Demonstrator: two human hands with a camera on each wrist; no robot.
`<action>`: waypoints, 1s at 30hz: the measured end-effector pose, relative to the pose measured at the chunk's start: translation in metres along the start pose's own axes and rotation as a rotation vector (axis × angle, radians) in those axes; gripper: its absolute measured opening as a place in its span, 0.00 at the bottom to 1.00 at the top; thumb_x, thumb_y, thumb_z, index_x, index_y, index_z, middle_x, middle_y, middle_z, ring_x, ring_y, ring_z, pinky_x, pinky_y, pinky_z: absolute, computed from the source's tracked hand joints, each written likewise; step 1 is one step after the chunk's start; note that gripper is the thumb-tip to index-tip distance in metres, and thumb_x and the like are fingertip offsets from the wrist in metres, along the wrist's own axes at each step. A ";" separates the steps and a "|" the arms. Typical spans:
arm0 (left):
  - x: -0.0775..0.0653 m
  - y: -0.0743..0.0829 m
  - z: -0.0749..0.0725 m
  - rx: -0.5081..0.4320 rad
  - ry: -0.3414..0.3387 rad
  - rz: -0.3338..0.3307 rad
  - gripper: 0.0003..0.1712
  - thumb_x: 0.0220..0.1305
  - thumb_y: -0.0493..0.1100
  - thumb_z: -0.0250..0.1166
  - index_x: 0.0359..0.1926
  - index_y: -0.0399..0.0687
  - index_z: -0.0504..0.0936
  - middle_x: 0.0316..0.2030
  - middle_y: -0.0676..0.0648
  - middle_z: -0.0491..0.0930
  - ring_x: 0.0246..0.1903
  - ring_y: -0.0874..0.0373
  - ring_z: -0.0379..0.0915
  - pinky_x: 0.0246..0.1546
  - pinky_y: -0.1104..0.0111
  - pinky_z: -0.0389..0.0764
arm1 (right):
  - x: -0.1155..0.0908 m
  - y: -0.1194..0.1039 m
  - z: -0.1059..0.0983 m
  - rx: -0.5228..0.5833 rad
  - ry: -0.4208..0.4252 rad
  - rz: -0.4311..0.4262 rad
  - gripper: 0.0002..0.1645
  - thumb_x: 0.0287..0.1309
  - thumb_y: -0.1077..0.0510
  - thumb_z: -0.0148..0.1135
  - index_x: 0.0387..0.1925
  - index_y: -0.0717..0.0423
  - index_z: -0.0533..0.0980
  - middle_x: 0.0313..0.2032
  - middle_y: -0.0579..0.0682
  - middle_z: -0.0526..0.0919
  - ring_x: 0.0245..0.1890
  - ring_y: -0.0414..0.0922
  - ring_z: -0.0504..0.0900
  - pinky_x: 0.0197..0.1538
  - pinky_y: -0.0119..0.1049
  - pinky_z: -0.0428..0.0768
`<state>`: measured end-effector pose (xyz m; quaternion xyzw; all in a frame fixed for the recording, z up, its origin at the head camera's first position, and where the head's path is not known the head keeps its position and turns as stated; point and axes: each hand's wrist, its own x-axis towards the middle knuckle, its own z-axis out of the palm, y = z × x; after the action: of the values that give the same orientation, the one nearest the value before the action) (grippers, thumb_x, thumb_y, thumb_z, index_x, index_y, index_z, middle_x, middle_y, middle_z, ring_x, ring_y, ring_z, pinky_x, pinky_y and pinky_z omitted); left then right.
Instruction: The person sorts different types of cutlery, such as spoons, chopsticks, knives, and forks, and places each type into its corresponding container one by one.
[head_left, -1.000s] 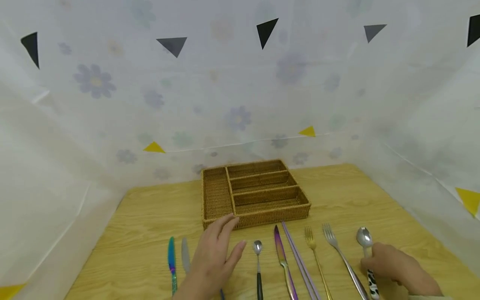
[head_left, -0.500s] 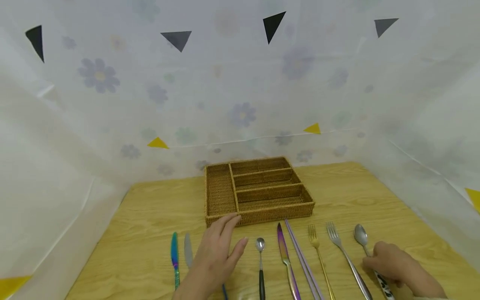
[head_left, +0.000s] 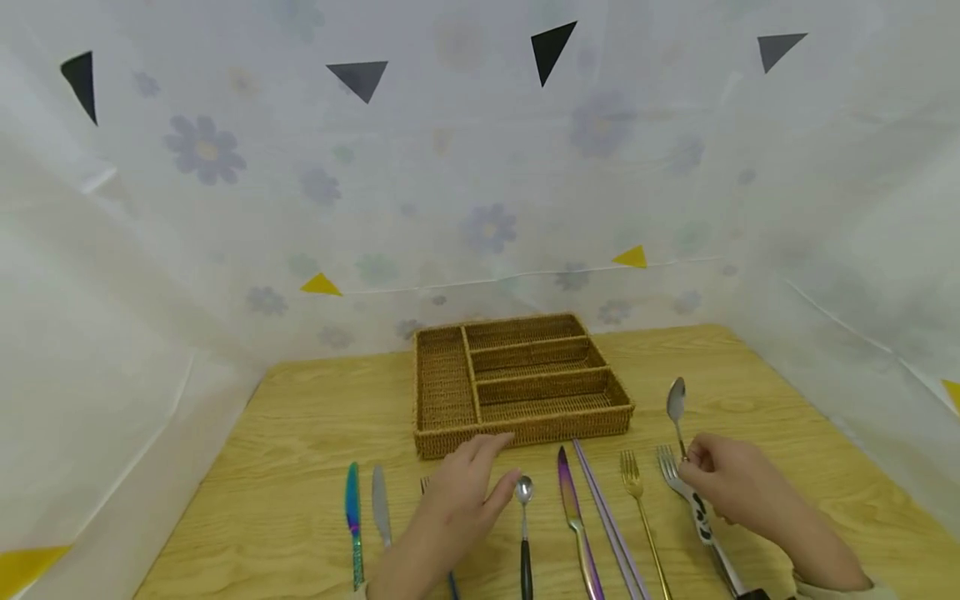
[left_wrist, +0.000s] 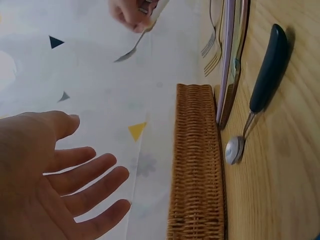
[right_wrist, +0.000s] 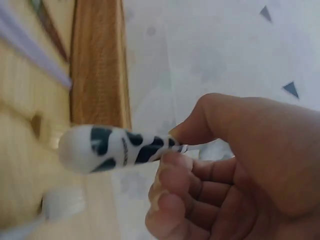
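Head view showed the right hand (head_left: 738,475), fingers curled, pinching the spoon (head_left: 677,402) near its neck above the surface (head_left: 315,425) — probably light, stiff and smooth, best gripped where spotted handle meets neck — while the left hand (head_left: 463,492), fingers relaxed and apart, held nothing.

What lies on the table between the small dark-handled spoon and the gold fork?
A purple-and-gold knife and, to its right, a pair of purple chopsticks; the head view shows both.
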<state>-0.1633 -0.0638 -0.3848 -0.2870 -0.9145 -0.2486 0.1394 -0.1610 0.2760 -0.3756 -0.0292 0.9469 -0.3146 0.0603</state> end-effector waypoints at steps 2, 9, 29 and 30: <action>0.006 0.005 0.006 -0.034 -0.010 0.040 0.26 0.71 0.56 0.48 0.61 0.47 0.69 0.53 0.50 0.77 0.50 0.57 0.76 0.46 0.70 0.80 | 0.003 -0.013 0.004 0.048 -0.005 -0.066 0.09 0.63 0.54 0.52 0.33 0.56 0.71 0.18 0.48 0.73 0.11 0.40 0.70 0.18 0.34 0.73; 0.023 0.028 0.032 -0.121 -0.065 0.146 0.20 0.70 0.51 0.51 0.57 0.47 0.72 0.45 0.53 0.81 0.40 0.67 0.79 0.35 0.86 0.75 | 0.010 -0.049 0.025 0.223 -0.038 -0.242 0.11 0.65 0.52 0.54 0.35 0.57 0.71 0.19 0.48 0.74 0.13 0.40 0.72 0.17 0.34 0.76; 0.035 0.032 0.050 -0.362 -0.092 -0.042 0.15 0.67 0.50 0.55 0.49 0.52 0.80 0.31 0.59 0.84 0.16 0.77 0.62 0.16 0.83 0.68 | 0.022 -0.080 0.054 0.292 -0.033 -0.321 0.17 0.64 0.44 0.54 0.38 0.56 0.72 0.23 0.47 0.77 0.15 0.41 0.75 0.16 0.33 0.75; 0.036 0.031 0.049 -0.359 -0.092 -0.041 0.14 0.67 0.49 0.56 0.48 0.51 0.80 0.31 0.59 0.84 0.18 0.78 0.64 0.18 0.83 0.70 | 0.022 -0.079 0.054 0.296 -0.037 -0.317 0.18 0.65 0.44 0.53 0.38 0.56 0.72 0.24 0.48 0.77 0.16 0.41 0.75 0.17 0.34 0.75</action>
<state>-0.1795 0.0008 -0.4001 -0.2996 -0.8665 -0.3973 0.0387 -0.1748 0.1787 -0.3735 -0.1741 0.8727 -0.4551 0.0310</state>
